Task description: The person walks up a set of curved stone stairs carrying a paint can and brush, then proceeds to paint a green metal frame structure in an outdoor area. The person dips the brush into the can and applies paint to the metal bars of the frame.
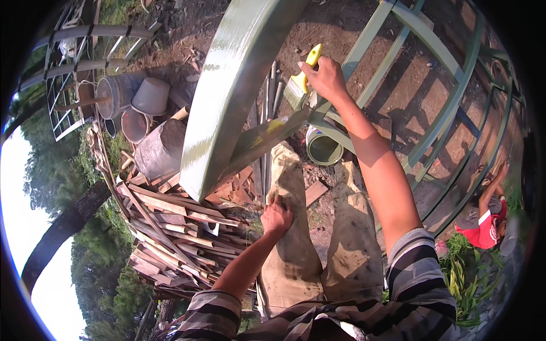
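My right hand (326,77) grips a paintbrush (301,82) with a yellow handle and pale bristles. The bristles press on a flat metal bar (267,135) that runs down to a broad, pale green painted beam (233,79). My left hand (276,216) rests closed on my left thigh, on tan paint-stained trousers (296,250), and holds nothing that I can see. A can of green paint (323,149) stands on the ground just below the brush.
A green metal lattice frame (449,96) curves across the right. Scrap timber (170,227) is piled at the left, with grey buckets (149,96) and a drum (160,149) behind it. Another person in a red shirt (488,221) crouches at the far right.
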`<state>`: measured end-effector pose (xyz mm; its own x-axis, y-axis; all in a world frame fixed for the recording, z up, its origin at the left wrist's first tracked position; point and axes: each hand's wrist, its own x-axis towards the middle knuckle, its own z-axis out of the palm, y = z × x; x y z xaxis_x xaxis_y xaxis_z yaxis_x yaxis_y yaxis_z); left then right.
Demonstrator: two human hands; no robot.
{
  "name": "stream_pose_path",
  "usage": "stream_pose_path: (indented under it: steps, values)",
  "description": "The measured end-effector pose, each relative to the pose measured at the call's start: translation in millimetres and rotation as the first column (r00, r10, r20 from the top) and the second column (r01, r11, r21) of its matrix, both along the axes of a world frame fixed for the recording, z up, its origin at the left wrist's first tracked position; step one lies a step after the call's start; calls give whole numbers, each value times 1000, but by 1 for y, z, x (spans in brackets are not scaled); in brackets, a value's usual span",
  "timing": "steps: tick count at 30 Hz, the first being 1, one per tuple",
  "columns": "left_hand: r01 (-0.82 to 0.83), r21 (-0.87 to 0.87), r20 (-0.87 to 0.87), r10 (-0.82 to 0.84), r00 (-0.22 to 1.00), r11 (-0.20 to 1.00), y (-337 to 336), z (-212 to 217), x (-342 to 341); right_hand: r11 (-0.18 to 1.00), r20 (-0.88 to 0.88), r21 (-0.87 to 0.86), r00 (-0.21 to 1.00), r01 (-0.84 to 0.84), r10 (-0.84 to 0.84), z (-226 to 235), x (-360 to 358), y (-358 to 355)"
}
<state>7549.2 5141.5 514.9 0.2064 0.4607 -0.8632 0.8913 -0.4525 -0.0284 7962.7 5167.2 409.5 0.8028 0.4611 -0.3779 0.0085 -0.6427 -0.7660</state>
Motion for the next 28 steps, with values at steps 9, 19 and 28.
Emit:
stream_pose_path:
  steps: [9, 19, 28]
  values:
    - [-39, -40, -20, 38, 999, 998, 11, 2, 4, 981, -41, -95, 986, -167, 164, 7, 0, 18]
    - [-23, -40, 4, 23, 1000, 999, 19, -1, 2, 954, 51, -88, 955, -287, 292, -82, 18, 5]
    - [-70, -125, 1, 71, 998, 990, 35, 16, 14, 780, 421, -144, 675, -610, 606, -12, -6, 34]
